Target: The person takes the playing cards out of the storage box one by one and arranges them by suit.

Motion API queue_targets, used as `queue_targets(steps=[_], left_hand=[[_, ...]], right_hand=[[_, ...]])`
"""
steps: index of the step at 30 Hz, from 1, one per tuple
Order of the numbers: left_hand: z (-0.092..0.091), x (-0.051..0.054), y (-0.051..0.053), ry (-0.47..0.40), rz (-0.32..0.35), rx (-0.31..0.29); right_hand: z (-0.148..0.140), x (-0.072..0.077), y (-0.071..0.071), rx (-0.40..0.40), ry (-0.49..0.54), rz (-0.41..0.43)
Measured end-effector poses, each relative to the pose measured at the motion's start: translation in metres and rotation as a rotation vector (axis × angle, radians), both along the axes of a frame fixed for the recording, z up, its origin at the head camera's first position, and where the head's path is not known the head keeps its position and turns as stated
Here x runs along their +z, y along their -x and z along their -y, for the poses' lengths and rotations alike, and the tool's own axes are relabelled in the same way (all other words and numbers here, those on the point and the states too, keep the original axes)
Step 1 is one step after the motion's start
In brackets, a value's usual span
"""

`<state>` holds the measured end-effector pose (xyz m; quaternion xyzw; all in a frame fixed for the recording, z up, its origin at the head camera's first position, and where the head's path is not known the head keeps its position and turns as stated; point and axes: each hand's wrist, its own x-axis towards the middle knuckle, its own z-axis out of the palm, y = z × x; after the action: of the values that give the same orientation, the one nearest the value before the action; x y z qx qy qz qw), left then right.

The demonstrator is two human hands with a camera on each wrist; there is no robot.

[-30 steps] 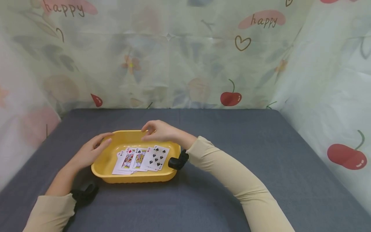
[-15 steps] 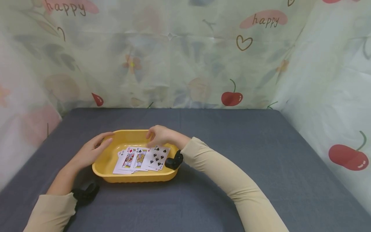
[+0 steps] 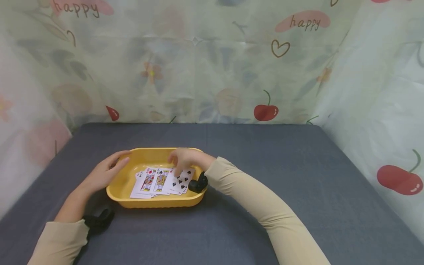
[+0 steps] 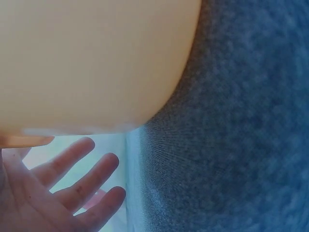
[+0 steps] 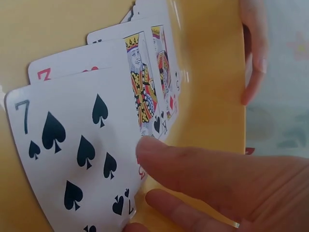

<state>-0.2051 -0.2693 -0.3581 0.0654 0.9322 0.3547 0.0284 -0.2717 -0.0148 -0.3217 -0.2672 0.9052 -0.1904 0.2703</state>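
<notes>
A shallow yellow plastic tray (image 3: pixel 152 203) holds a fanned row of playing cards (image 3: pixel 142 187). The seven of spades (image 5: pixel 72 140) lies on top at the right end, over a red three (image 5: pixel 53 67); the king of spades (image 5: pixel 137 96) and king of diamonds (image 3: pixel 148 182) show farther left. My right hand (image 3: pixel 188 157) is over the tray, its thumb tip overlapping the seven's edge in the right wrist view, index finger just beside the card. Whether they touch it is unclear. At the tray's left end, my left hand (image 3: pixel 103 173) rests along the rim, fingers extended outside.
The tray stands on a dark grey cloth-covered table (image 3: pixel 265 169). Behind it hangs a patterned curtain (image 3: pixel 198 73) with cherries and hearts, and lighter curtains close both sides. Black wrist cameras are strapped to both wrists.
My right hand has come down from over the tray's far rim toward the seven of spades. The left hand stays at the rim, and the cards keep their places.
</notes>
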Motion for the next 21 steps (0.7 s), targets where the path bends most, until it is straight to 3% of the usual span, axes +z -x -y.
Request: queue_targets(steps=[7, 14, 21], left_hand=[[0.0, 0.0, -0.001, -0.003, -0.005, -0.005], [0.0, 0.0, 0.0, 0.002, 0.003, 0.0], [0.001, -0.001, 0.0, 0.005, -0.013, -0.003]], right_hand=[[0.006, -0.005, -0.005, 0.032, -0.067, 0.018], [0.013, -0.009, -0.011, 0.159, -0.211, -0.141], [0.015, -0.015, -0.012, 0.185, -0.146, -0.154]])
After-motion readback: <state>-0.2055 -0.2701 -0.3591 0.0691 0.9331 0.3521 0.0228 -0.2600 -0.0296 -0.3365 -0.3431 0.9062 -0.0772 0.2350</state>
